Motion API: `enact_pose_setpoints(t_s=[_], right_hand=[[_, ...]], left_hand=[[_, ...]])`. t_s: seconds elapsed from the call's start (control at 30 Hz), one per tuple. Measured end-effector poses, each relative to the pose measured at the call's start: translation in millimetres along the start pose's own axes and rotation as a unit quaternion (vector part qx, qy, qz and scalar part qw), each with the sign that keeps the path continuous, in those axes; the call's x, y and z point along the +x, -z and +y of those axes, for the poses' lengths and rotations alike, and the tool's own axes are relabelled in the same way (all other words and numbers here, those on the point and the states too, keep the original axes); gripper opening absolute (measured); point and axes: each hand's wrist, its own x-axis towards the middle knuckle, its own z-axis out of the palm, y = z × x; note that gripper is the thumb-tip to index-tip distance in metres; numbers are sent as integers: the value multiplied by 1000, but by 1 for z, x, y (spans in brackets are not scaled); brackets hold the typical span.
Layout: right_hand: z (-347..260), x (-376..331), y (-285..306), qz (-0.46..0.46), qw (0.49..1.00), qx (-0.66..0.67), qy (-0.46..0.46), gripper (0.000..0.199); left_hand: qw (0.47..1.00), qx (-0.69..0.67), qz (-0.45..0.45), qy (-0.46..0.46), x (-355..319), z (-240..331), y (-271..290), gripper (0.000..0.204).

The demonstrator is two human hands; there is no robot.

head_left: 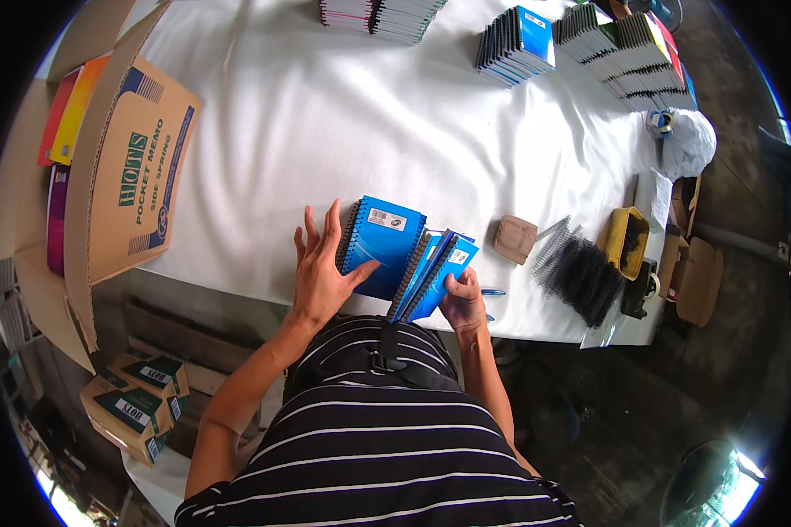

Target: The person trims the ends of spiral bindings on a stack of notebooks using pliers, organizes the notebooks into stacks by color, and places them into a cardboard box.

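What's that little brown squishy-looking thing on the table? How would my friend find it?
Start at the white cloth on the table and go to its near edge, to the right of the blue notebooks the person is holding. The brown pad lies alone, left of the pile of black spiral coils. It's the only small, tan, squarish lump there.
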Motion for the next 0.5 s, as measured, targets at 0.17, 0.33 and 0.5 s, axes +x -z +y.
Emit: enact_pose_setpoints(t_s=[0.17,0.33,0.5], right_hand=[[-3,0,2,-17,1000,1,23,49],[-2,0,12,-43,998,8,55,59],[-2,1,14,-38,998,18,48,63]], left_hand=[[999,-24,-37,7,-2,-6,-7,84],[999,-35,13,-18,-4,-1,-10,73],[984,-165,59,-28,-6,9,-3,67]])
